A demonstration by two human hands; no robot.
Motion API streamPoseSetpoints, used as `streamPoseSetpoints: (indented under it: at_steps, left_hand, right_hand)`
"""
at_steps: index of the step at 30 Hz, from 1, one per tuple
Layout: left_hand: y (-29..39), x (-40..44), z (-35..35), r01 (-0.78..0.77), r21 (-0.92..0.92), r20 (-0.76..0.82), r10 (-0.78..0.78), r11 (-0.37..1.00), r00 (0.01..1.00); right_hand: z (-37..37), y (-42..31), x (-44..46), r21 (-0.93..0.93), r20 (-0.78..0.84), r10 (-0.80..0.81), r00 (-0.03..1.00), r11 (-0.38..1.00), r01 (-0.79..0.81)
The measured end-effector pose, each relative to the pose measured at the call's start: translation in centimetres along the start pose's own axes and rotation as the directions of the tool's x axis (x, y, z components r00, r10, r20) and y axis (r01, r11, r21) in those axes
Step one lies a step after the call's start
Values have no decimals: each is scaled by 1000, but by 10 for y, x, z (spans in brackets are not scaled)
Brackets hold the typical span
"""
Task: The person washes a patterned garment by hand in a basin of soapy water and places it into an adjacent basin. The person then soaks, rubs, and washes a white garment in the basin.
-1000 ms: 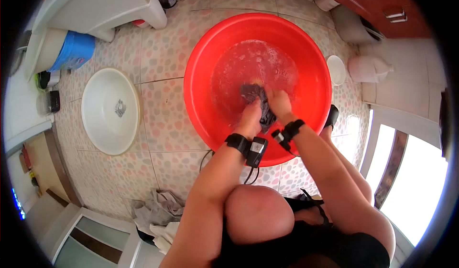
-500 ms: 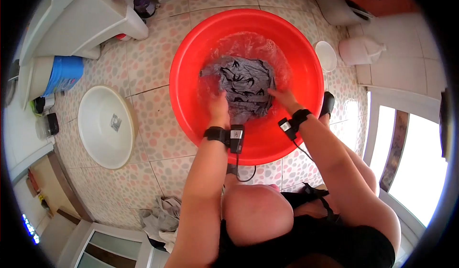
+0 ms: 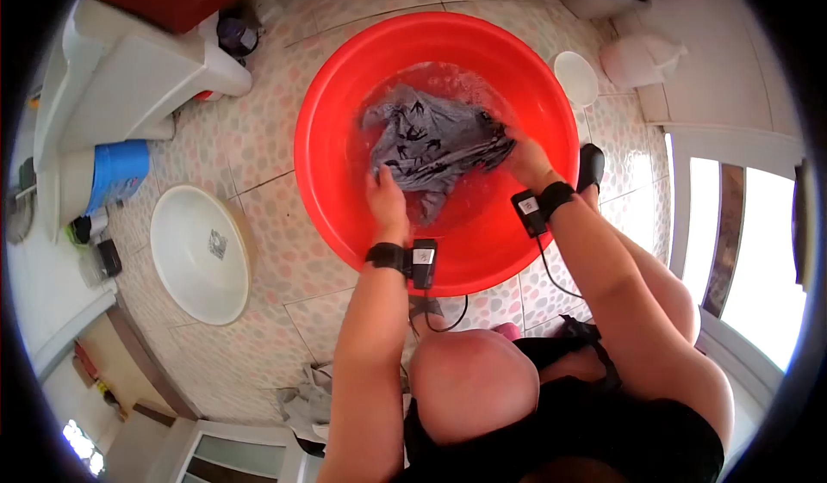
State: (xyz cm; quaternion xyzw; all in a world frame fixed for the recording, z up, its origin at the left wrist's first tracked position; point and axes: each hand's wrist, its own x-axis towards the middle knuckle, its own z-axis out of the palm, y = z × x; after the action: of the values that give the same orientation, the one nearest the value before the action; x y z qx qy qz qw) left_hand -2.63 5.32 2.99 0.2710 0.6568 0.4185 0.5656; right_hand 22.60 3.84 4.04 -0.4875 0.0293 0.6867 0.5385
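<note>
A wet grey cloth with black bird-like marks lies spread in shallow sudsy water inside a large red basin. At its lower left edge, my left hand grips the fabric between thumb and fingers. My right hand is closed on the cloth's bunched right end, close to the basin's right side. Both wrists wear black straps with small boxes and cables.
A white basin stands on the tiled floor at the left, below a blue bucket. A small white bowl and a pale jug are right of the red basin. Crumpled clothes lie at the bottom.
The cloth, bunched a second ago, was spread out in the water and now stretches toward the right. My right hand has closed on its right end. The view has shifted slightly.
</note>
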Motion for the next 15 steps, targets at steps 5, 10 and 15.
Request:
streamPoseSetpoints:
  at_steps: [5,10,15]
  left_hand:
    - [74,6,-23,-208,165,121,189,964,974]
    - [126,5,-37,-382,391,136,357,838,924]
    - [157,7,-51,-271,624,119,254,733,960]
  right_hand:
    - [23,-60,-23,-293,120,-338,933,886,359]
    - [58,-95,-64,-420,199,-524,828,718,555]
    - [61,-116,-70,-452,163,-539,827,704,548]
